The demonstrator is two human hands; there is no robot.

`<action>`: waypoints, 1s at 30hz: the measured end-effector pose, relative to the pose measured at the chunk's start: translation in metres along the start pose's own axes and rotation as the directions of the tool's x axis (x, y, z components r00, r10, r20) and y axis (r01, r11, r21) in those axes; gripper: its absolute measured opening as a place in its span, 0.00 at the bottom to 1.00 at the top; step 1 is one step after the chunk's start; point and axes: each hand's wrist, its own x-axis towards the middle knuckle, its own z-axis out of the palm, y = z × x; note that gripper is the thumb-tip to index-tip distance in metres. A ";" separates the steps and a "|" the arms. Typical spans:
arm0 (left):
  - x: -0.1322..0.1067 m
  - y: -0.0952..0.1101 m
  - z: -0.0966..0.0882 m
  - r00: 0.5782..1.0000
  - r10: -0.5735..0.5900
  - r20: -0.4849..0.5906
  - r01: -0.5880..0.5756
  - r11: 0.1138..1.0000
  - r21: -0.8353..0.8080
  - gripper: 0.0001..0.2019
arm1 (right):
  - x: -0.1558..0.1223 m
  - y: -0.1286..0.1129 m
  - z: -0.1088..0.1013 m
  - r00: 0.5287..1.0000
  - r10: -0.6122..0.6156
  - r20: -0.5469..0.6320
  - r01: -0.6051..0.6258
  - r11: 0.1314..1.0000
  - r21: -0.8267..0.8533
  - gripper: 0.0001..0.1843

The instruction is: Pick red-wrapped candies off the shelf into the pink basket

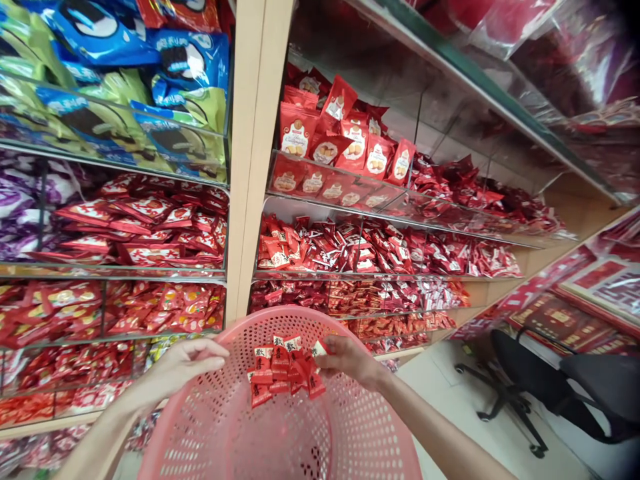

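A pink perforated plastic basket fills the bottom centre of the head view. My left hand grips its left rim with curled fingers. My right hand is over the basket's far rim, fingers pinched on a bunch of small red wrapped candies that spill just above and into the basket. The candies carry white labels with dark characters.
Glass-fronted shelves full of red snack packets rise ahead and run off to the right. Blue and green packets fill the upper left shelf. A wooden post splits the shelving. A black office chair stands on the floor at right.
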 end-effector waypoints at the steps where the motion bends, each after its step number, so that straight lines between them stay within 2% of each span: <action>1: 0.001 -0.003 0.000 1.000 0.009 0.005 -0.009 1.000 0.010 0.14 | 0.001 0.008 -0.009 0.999 0.046 -0.016 -0.047 0.994 -0.102 0.12; 5: 0.004 -0.015 -0.001 1.000 0.016 0.019 -0.016 1.000 0.023 0.15 | 0.012 0.030 -0.025 0.975 0.222 -0.005 -0.198 0.859 -0.472 0.05; 7: 0.005 -0.017 -0.001 1.000 0.018 0.022 -0.019 1.000 0.020 0.15 | 0.021 0.031 -0.027 0.959 0.280 0.035 -0.211 0.795 -0.569 0.03; 10: 0.003 -0.015 -0.001 1.000 0.017 0.010 -0.017 1.000 0.022 0.15 | 0.036 0.024 -0.023 0.955 0.292 0.049 -0.200 0.756 -0.623 0.03; 13: -0.002 -0.008 0.000 1.000 0.017 -0.012 -0.017 1.000 0.012 0.15 | 0.046 0.018 -0.013 0.980 0.199 -0.003 -0.147 0.713 -0.685 0.02; 15: -0.004 -0.004 0.001 1.000 0.014 -0.020 -0.014 1.000 0.000 0.15 | 0.048 0.017 -0.004 0.996 0.070 -0.062 -0.093 0.669 -0.738 0.09; 17: -0.006 -0.001 0.001 1.000 0.008 -0.022 -0.009 1.000 -0.016 0.15 | 0.045 0.020 0.004 0.992 -0.056 -0.112 -0.054 0.614 -0.788 0.18; 20: -0.008 0.001 0.001 1.000 0.007 -0.021 -0.007 0.999 -0.031 0.15 | 0.036 0.026 0.011 0.975 -0.163 -0.148 -0.038 0.538 -0.842 0.24; 25: -0.011 0.007 0.002 0.999 -0.004 -0.037 0.003 1.000 -0.030 0.15 | 0.023 0.026 0.013 0.957 -0.243 -0.161 -0.047 0.417 -0.908 0.20; 30: -0.012 0.008 0.002 0.999 0.003 -0.038 -0.004 0.999 -0.035 0.15 | 0.015 0.026 0.019 0.975 -0.211 -0.067 -0.005 0.282 -0.959 0.28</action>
